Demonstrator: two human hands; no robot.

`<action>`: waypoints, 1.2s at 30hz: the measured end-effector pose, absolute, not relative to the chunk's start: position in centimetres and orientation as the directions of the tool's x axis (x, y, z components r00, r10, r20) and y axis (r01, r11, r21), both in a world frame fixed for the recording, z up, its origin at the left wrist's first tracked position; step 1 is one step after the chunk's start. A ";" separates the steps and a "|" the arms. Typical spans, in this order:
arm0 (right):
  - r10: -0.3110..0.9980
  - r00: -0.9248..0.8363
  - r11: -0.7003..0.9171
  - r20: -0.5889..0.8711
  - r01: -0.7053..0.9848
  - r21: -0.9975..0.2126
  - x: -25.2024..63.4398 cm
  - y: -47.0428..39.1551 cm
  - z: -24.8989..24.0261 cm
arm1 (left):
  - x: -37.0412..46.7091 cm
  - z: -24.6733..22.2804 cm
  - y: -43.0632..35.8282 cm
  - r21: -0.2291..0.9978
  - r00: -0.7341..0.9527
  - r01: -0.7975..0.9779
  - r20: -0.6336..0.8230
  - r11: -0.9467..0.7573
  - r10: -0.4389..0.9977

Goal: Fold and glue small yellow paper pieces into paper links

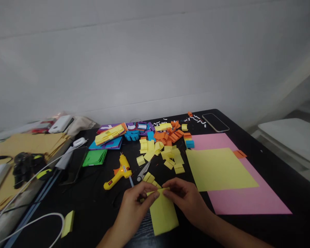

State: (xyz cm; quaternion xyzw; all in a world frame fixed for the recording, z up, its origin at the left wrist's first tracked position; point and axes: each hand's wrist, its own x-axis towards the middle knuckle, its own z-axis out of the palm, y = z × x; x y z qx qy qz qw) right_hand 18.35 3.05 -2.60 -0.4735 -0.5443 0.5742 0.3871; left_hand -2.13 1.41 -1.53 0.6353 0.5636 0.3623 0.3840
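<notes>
A yellow paper piece (164, 215) hangs between my two hands near the table's front edge. My left hand (136, 203) pinches its upper left edge, and my right hand (183, 196) pinches the top edge on the right. Just beyond my hands lie small folded yellow papers (148, 178) and scissors (144, 171), partly covered. Left of these is a yellow glue gun (119, 173) with a small light glowing on it. Farther back, folded yellow pieces (173, 156) and orange pieces (170, 136) are heaped together.
At right, a large yellow sheet (222, 168) overlaps a pink sheet (250, 199); a phone (215, 122) lies behind. Green papers (95, 157) and stacked coloured strips (111, 134) are back left. A white cable (48, 215) crosses the left side near brown envelopes (33, 144).
</notes>
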 end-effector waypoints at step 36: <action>0.965 -0.248 -0.090 -0.085 -0.007 -0.996 18.7 3.1 -2.0 | -2.3 -0.4 1.2 0.854 0.194 0.453 0.184 -0.254 0.964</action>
